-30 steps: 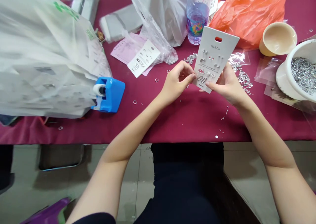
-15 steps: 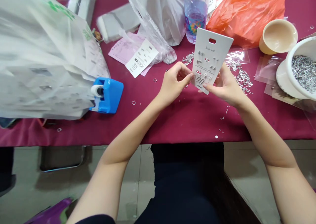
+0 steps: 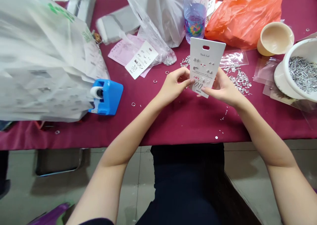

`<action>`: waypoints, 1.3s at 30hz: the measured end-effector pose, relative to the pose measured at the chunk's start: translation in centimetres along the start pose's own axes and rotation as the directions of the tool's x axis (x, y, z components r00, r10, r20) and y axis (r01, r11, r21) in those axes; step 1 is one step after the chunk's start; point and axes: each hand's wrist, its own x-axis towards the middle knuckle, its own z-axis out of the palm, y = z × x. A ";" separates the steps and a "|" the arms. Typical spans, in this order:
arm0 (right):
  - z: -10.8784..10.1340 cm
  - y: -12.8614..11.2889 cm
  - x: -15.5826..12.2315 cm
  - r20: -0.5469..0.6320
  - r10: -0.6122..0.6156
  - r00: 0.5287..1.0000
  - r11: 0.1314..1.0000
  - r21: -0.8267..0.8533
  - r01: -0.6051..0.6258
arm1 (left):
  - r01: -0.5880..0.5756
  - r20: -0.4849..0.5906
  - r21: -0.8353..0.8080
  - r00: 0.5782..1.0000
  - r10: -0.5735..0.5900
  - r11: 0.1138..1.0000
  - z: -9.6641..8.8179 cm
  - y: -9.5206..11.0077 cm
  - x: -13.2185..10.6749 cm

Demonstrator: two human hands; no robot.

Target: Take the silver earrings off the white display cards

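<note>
A white earring card (image 3: 207,53) with a red-edged hang slot and several small silver earrings is held upright, slightly tilted, above the table. My right hand (image 3: 224,89) grips its lower right edge, thumb on the front and the other fingers behind. At the lower left edge, the thumb and fingers of my left hand (image 3: 177,83) close on the card; part of those fingers is hidden behind it. Loose silver earring pieces (image 3: 239,81) lie in a heap beyond my right hand. A second earring card (image 3: 141,59) rests flat on pink paper slips (image 3: 121,55).
A blue tape dispenser (image 3: 112,97) and a large white plastic bag (image 3: 49,93) stand on the left. Behind are a bottle (image 3: 195,23) and an orange bag (image 3: 247,17). On the right are a beige cup (image 3: 264,48) and a white tub (image 3: 281,78) of metal pins.
The earring card has turned a little more upright and shifted slightly left and down in view. Both hands keep their places at its lower edges.
</note>
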 end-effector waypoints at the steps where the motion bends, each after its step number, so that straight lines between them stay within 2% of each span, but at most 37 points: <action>1: -0.2 0.0 0.0 0.039 -0.001 0.999 1.000 0.006 0.001 | 0.023 0.014 -0.076 1.000 -0.022 0.997 -0.1 -0.2 0.1; 4: -0.6 -0.6 0.1 0.175 0.006 0.985 0.998 0.066 -0.018 | 0.055 0.022 -0.265 0.998 -0.051 0.963 0.0 -0.5 0.2; 5: -0.7 -0.9 0.1 0.180 0.008 0.984 0.996 0.087 -0.024 | 0.063 0.027 -0.317 0.998 -0.057 0.946 0.1 -0.5 0.2; 7: -0.6 -1.3 0.2 0.085 0.005 0.996 0.996 0.085 -0.013 | 0.088 0.047 -0.407 0.996 -0.076 0.909 0.4 -0.4 0.1; 10: 0.2 -1.2 0.2 -0.110 -0.069 0.992 0.997 -0.051 0.064 | 0.137 0.088 -0.501 0.990 -0.107 0.855 1.0 -0.1 -0.1; 13: 1.3 -0.6 0.2 -0.144 -0.151 0.978 0.978 -0.168 0.126 | 0.175 0.139 -0.557 0.983 -0.117 0.812 1.6 0.1 -0.4; 17: 2.0 -0.2 0.2 -0.150 -0.180 0.972 0.962 -0.232 0.142 | 0.195 0.171 -0.581 0.978 -0.116 0.791 2.0 0.1 -0.5; 28: 2.0 -0.7 0.1 -0.091 -0.061 0.994 0.985 -0.170 0.044 | 0.186 0.219 -0.516 0.972 -0.081 0.836 1.7 -0.5 -0.8; 32: 2.0 -1.3 -0.1 -0.085 -0.074 0.994 0.977 -0.204 0.055 | 0.165 0.204 -0.506 0.977 -0.069 0.847 1.6 -0.5 -0.8; 39: 2.0 -1.5 -0.2 -0.120 -0.101 0.988 0.949 -0.311 0.059 | 0.158 0.245 -0.488 0.969 -0.039 0.858 1.6 0.1 -1.0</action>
